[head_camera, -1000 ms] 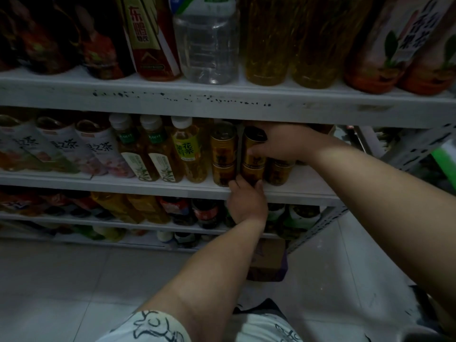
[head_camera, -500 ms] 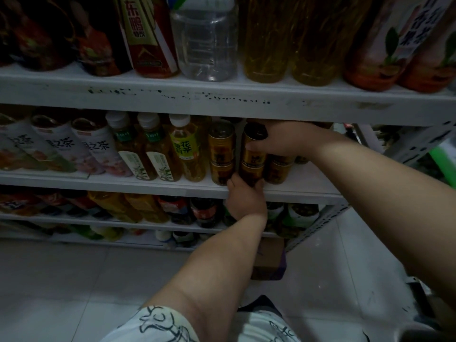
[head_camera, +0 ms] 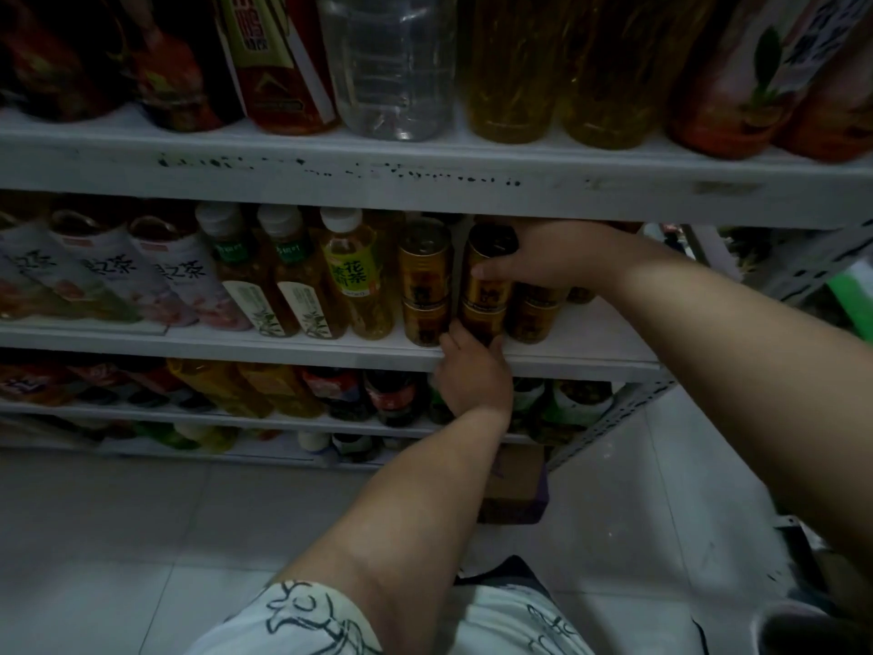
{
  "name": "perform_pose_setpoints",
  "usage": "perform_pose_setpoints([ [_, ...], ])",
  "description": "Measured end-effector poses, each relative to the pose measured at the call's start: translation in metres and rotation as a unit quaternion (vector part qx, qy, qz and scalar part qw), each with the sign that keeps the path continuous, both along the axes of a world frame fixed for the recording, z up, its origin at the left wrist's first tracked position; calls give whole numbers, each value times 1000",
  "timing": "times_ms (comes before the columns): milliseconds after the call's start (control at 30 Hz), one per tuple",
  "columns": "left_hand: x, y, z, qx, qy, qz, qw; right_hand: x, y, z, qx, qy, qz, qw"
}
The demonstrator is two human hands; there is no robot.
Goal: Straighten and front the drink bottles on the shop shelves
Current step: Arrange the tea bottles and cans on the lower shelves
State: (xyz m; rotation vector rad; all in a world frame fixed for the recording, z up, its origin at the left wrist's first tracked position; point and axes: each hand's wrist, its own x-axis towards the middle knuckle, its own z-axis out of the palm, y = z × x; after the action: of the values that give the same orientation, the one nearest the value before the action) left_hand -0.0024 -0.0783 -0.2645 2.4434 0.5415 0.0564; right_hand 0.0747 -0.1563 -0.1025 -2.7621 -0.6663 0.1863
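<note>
Nearest the camera, a white patterned sleeve [head_camera: 302,621] hangs over pale, smooth floor tiles [head_camera: 141,536]. Below and just right of the gold stack, a cardboard box [head_camera: 515,484] sits on the floor.

The left hand [head_camera: 472,371] reaches up past the painted front lip of the middle shelf [head_camera: 283,345]. Its thumb and fingers curl round the base of the lower can [head_camera: 482,319] right at that lip. The upper can [head_camera: 491,271] stands on top of it. Both are upright with their long axes vertical and their printed gold faces toward the aisle.

The right hand [head_camera: 552,257] clamps the upper can, thumb across its front and fingers over its dark top. A twin gold stack [head_camera: 425,281] stands just left with a narrow gap between. More cans [head_camera: 538,314] touch or nearly touch on the right.

Further left is a yellow-labelled tea bottle [head_camera: 354,276]. Close overhead runs the scuffed upper shelf [head_camera: 425,182], which carries a clear ribbed water bottle [head_camera: 392,63].
</note>
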Motion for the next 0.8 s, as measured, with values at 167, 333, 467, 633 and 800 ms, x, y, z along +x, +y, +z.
perform_pose_setpoints([
  [167,-1,6,0,4,-9,-18,1000,0,1,-1,-2,-7,-6,1000],
  [333,2,4,2,-52,-4,11,999,2,2,-3,11,14,-12,1000],
  [467,4,1,4,-55,1,27,998,2,4,-5,8,-7,-14,1000],
  [633,3,2,2,-45,-6,29,999,6,1,-8,27,19,-32,999],
  [800,4,0,3,-60,-8,50,997,4,-2,-10,37,-11,-3,999],
])
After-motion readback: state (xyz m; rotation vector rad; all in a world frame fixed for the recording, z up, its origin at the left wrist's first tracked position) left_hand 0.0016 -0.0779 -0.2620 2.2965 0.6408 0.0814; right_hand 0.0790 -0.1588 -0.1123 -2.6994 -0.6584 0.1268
